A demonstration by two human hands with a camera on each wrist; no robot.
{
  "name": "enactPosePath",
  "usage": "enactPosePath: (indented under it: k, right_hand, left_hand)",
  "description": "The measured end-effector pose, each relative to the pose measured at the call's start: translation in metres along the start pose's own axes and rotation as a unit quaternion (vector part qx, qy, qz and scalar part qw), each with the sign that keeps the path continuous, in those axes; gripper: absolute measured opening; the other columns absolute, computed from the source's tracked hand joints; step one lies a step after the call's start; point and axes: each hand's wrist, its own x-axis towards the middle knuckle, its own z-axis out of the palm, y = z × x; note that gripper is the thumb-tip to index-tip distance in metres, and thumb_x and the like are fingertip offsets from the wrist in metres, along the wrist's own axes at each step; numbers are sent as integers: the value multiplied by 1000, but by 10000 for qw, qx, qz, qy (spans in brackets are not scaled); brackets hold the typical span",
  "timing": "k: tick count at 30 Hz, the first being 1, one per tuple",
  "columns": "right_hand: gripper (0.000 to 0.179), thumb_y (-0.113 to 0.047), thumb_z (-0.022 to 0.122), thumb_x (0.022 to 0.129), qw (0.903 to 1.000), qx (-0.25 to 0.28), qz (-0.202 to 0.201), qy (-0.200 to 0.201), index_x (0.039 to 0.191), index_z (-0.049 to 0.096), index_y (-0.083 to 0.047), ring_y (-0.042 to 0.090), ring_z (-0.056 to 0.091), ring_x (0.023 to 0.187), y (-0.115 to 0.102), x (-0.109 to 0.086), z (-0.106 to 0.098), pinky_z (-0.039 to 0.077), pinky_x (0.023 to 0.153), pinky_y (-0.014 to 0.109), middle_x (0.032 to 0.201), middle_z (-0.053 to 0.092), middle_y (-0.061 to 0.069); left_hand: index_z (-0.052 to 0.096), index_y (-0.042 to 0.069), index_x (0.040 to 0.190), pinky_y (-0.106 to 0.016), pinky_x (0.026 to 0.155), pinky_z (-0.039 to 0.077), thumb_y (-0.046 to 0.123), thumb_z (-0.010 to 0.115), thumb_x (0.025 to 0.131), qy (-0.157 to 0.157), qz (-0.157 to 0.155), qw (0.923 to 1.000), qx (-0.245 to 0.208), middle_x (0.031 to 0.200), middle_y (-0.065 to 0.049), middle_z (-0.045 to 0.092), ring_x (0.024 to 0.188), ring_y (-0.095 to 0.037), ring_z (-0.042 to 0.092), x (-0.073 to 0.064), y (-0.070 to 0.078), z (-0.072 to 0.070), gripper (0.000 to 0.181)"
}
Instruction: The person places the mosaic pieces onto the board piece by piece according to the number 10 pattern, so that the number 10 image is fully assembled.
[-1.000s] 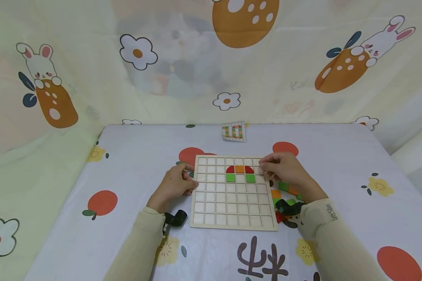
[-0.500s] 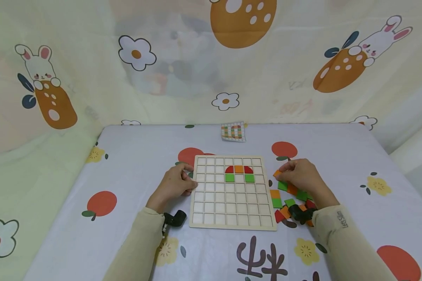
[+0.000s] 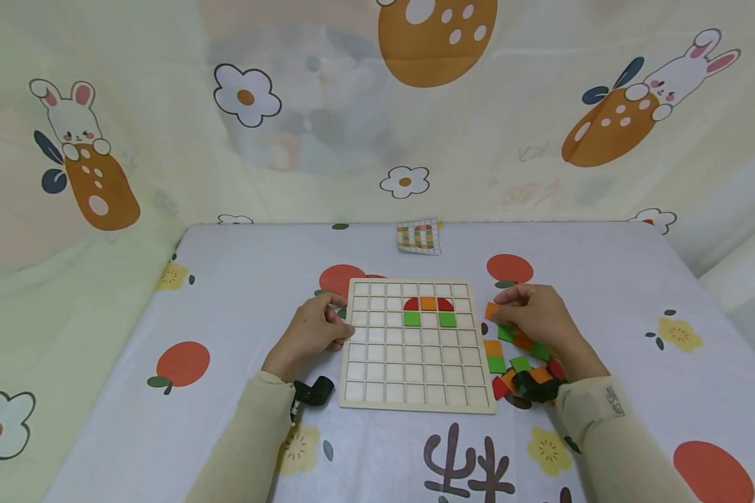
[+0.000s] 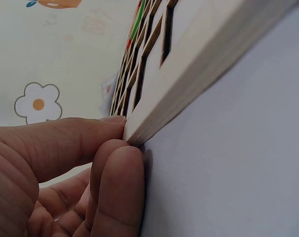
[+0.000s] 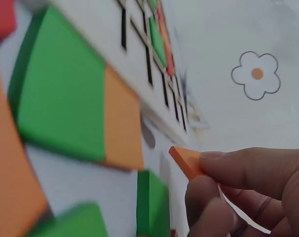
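A pale wooden grid board (image 3: 418, 406) lies on the table with a few tiles set in its cells: red quarter-rounds at each side of an orange square (image 3: 428, 303), and green squares (image 3: 412, 319) below. My left hand (image 3: 310, 327) holds the board's left edge, thumb and fingertips against the rim (image 4: 154, 111). To the right of the board, my right hand (image 3: 537, 312) pinches an orange tile (image 5: 186, 160) between thumb and finger, just over the loose tiles. Part of that tile is hidden by the fingertips.
Loose green tiles (image 3: 520, 364), orange ones (image 3: 493, 348) and red ones (image 3: 499, 388) lie along the board's right side, partly under my right wrist. A small pattern card (image 3: 419, 237) stands at the table's back edge, by the printed curtain (image 3: 327, 188).
My right hand has moved from the board's upper right corner to the loose tiles and now pinches an orange tile. The left hand stays at the board's edge.
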Motion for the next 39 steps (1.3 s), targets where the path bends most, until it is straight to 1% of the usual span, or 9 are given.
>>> enactPosePath:
  k: [4,8,11,13,17,19,25,30,39]
  right_hand:
    - [31,-15,71,99,9984,545,33,-174,121,68,6,16,68,75,-3,-3,4,59,66,26,92,73,6]
    - [30,-14,70,99,9938,1019,191,-405,122,68,5,18,66,73,-6,-4,11,59,66,27,91,73,8]
    - [30,-13,71,99,9895,1300,283,-565,122,67,4,18,65,72,-8,-6,18,59,66,27,92,72,9]
    - [29,-12,71,98,9879,1383,249,-662,122,67,5,18,66,72,-9,-6,21,59,66,27,91,73,9]
    - [26,-10,69,100,9857,1434,73,-881,120,67,7,18,67,74,-9,-8,27,61,66,27,89,73,9]
    - [25,-10,69,100,9846,1461,68,-956,118,67,7,18,67,74,-10,-9,30,61,66,27,88,73,8]
    - [22,-12,70,100,9852,1384,214,-988,116,70,3,17,67,75,-12,-10,34,60,66,26,88,73,7]
    - [22,-11,70,100,9827,1480,215,-1096,115,70,5,18,67,75,-13,-10,35,61,66,26,88,72,9]
    - [20,-13,70,100,9859,1187,236,-1152,113,72,2,19,66,76,-17,-9,38,60,66,27,89,72,8]
  left_hand:
    - [60,4,131,-26,60,57,4,80,89,-23,13,10000,3,88,-10,60,63,-17,64,0,-1,0,46]
    - [59,4,131,-26,60,57,4,79,90,-38,22,10000,-19,88,-10,60,63,-17,64,0,-1,0,46]
    - [59,3,131,-26,60,57,4,79,90,-40,32,10000,-26,88,-10,60,64,-17,64,0,0,0,46]
    - [59,3,131,-26,61,57,4,79,90,-48,41,10000,-24,88,-10,59,63,-17,64,0,0,0,46]
    - [59,3,132,-26,61,58,3,79,90,-58,35,10000,-44,88,-10,60,64,-17,65,0,1,0,46]
    - [59,3,132,-26,61,58,3,79,89,-64,26,10000,-59,88,-10,60,64,-17,65,0,1,-1,47]
    - [59,3,132,-26,61,57,3,79,89,-62,33,10000,-54,88,-10,60,64,-17,65,1,1,-1,47]
    - [59,3,132,-26,61,57,3,79,89,-68,24,10000,-46,87,-10,60,64,-17,65,1,0,0,47]
    - [59,3,132,-27,62,59,3,79,90,-79,7,9999,-62,88,-10,59,64,-17,64,-1,1,0,47]
